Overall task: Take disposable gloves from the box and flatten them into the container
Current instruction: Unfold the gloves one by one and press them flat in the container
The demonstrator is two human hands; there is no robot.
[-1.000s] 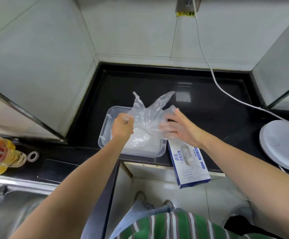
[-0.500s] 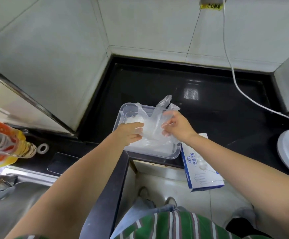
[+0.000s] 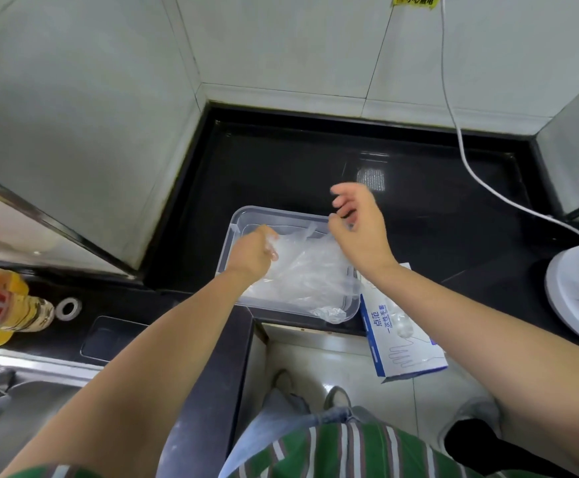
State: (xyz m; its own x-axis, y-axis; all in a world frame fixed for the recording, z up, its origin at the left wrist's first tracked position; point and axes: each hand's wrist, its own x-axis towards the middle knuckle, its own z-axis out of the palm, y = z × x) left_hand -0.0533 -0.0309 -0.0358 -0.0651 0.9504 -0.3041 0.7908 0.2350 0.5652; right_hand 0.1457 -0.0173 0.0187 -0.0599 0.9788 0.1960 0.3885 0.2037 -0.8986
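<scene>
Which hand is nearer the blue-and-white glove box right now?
Right. The right hand hangs over the container's far right corner, its wrist just beyond the glove box. The left hand is farther off, over the container's left half, fingers curled on the gloves.

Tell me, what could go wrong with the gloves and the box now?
The box sticks out past the counter's edge, just under the right arm, so a bump might knock it to the floor. One glove bit is bunched over the container's near corner and might slip out. The left hand grips the gloves, so lifting it could drag them up instead of leaving them flat.
</scene>
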